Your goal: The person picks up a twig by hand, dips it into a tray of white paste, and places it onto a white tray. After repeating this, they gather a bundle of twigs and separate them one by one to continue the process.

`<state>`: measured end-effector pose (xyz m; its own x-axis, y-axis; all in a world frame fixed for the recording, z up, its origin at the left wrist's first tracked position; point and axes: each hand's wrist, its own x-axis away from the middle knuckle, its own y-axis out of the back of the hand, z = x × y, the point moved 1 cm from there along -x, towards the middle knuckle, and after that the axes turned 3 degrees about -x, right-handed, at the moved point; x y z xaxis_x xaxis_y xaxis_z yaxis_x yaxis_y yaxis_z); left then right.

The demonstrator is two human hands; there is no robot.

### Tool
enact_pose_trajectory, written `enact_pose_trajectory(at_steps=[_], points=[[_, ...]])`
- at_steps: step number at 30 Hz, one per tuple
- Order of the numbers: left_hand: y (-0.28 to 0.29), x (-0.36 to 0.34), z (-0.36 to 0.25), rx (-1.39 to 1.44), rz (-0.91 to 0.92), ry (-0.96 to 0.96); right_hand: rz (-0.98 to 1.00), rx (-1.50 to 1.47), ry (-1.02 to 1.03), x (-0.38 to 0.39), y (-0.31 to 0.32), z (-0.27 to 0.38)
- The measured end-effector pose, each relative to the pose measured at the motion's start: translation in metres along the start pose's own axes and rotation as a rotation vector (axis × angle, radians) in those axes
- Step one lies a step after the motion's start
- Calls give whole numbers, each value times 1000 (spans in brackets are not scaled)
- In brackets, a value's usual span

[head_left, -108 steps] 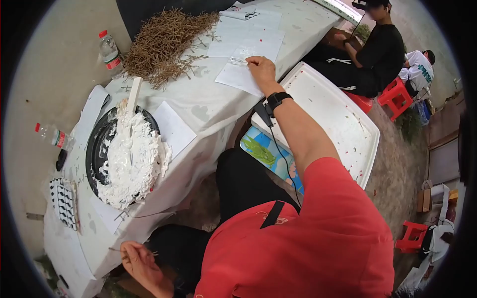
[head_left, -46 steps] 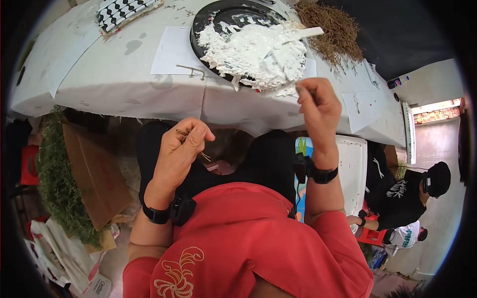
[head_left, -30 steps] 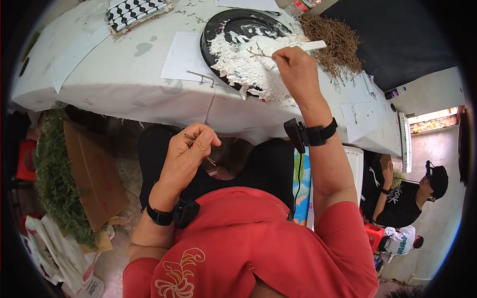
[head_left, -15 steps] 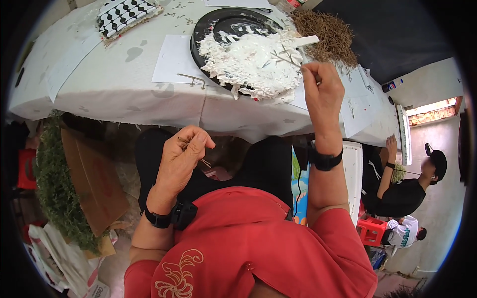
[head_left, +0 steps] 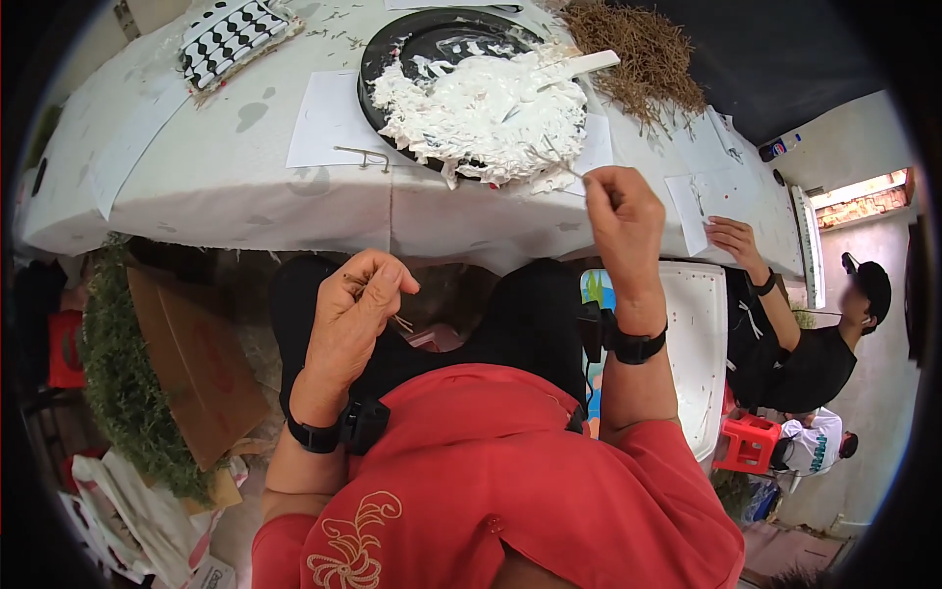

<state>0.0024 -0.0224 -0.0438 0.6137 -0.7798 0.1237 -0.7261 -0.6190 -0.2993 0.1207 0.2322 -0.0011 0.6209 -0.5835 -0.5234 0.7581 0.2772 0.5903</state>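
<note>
My right hand (head_left: pixel 625 211) pinches a thin forked twig (head_left: pixel 555 159) at the near right edge of a mound of thick white paste (head_left: pixel 481 113). The twig's forked tips are at the paste; whether they are coated is too small to tell. Under the paste is a round black plate (head_left: pixel 371 103), its far left part showing. A flat white stick (head_left: pixel 589 65) lies on the paste's right side. Over my lap, my left hand (head_left: pixel 355 309) is closed around a few thin brown twigs (head_left: pixel 400 322), their ends poking out below the fingers.
Behind the plate to the right lies a heap of brown twigs (head_left: pixel 638 54). A bent metal piece (head_left: pixel 363 156) rests on white paper (head_left: pixel 319 123). At right a co-worker's hand (head_left: pixel 738 240) is at the table's edge. Green foliage (head_left: pixel 128 363) and cardboard (head_left: pixel 196 363) stand low left.
My right hand has drawn the twig down toward me, from over the paste to its near edge. My left hand stays put. The co-worker's hand has shifted leftward and up to a paper.
</note>
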Motion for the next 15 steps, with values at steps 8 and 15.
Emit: enact_pose_trajectory(at_steps=[8,15], points=[[0,0,-3,-17,-24,-17,-15,64,154,3,-20,-3],[22,3,-13,72,-135,-85,-114,-99,-11,-2,-5,-6]])
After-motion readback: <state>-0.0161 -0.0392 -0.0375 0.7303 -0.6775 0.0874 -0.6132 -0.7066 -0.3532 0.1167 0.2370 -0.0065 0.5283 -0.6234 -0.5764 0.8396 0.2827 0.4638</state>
